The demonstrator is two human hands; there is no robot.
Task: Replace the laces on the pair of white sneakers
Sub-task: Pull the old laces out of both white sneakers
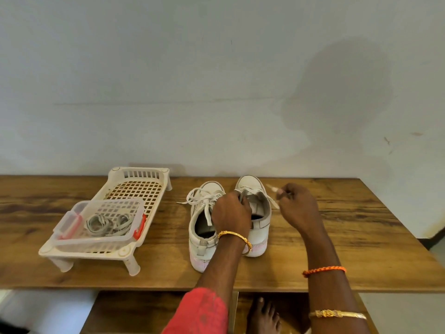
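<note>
A long wooden table (pixel 337 239) is set against a pale wall, and everything is laid out on it. At the left stands a white plastic rack (pixel 134 189) on short legs, and on its near end a clear lidless container (pixel 108 222) is rested, in which coiled grey-white laces (pixel 106 224) are kept, presumably the replacements.

Near the middle, the pair of white sneakers is placed side by side, toes to the wall. The left sneaker (pixel 204 227) is seen with its lace threaded and loosely tied. The right sneaker (pixel 255 203) is being worked on: its collar or tongue is gripped by the left hand (pixel 230 213), fingers curled over the opening, so that the shoe is steadied. Just beside it, the old lace (pixel 273 189) is pinched between the fingertips of the right hand (pixel 298 206), its tip pointing away; how many eyelets are threaded is hidden by the hands.

The step in hand is judged to be the unlacing of the right sneaker. For the next move, the lace should be drawn out along its eyelets while the shoe is held down, so that it is not dragged across the table.
</note>
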